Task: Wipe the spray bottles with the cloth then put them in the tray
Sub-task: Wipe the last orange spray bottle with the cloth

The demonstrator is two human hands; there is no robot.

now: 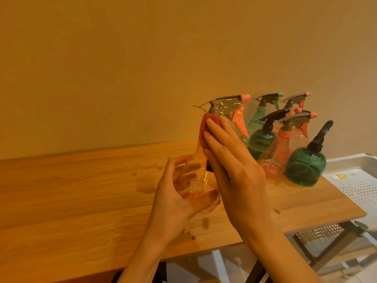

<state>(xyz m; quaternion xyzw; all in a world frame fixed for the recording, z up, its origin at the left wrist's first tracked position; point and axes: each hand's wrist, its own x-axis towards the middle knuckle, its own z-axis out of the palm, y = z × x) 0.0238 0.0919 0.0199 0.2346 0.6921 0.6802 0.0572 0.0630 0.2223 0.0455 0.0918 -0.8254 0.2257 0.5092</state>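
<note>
My left hand grips the base of a clear orange spray bottle and holds it upright above the wooden table. Its grey spray head with an orange trigger points right. My right hand presses a red cloth flat against the bottle's neck. Several other spray bottles stand grouped at the table's back right: a dark green one, a clear orange one, another green one and others behind. A white perforated tray sits at the right edge.
A plain wall rises behind the table. Wet spots and drips mark the tabletop near its front edge. Below the table's right end are a dark metal frame and a perforated shelf.
</note>
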